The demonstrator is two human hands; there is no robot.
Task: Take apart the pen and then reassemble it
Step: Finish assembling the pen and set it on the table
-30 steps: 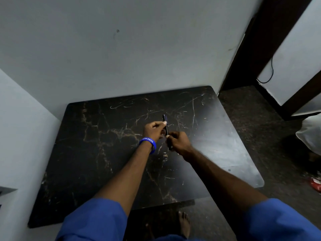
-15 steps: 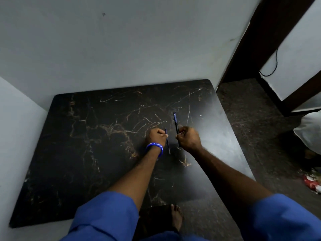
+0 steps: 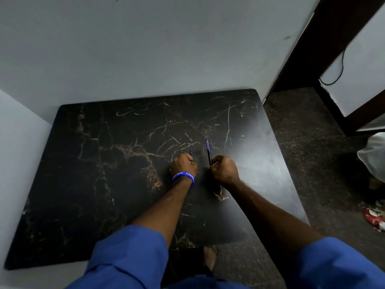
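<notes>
My right hand (image 3: pixel 224 171) is closed around the lower end of a dark pen barrel (image 3: pixel 208 151) with a blue tip, which points away from me over the black marble table (image 3: pixel 108 163). My left hand (image 3: pixel 183 166), with a blue wristband, is closed on a small thin pen part (image 3: pixel 191 152); only its blue end sticks out above the fingers. The two hands are a short gap apart above the table's middle right. What the small part is exactly is too hidden to tell.
The table sits in a corner between a grey wall behind (image 3: pixel 145 49) and a wall on the left (image 3: pixel 18 132). Dark floor (image 3: pixel 302 153) lies to the right, with a dark door frame (image 3: pixel 325 38) and a red object (image 3: pixel 373 217). My bare foot (image 3: pixel 209 257) shows below the front edge.
The pen was held in one piece between both hands. Now the hands have separated, the right keeping the barrel and the left holding a small part pulled off it.
</notes>
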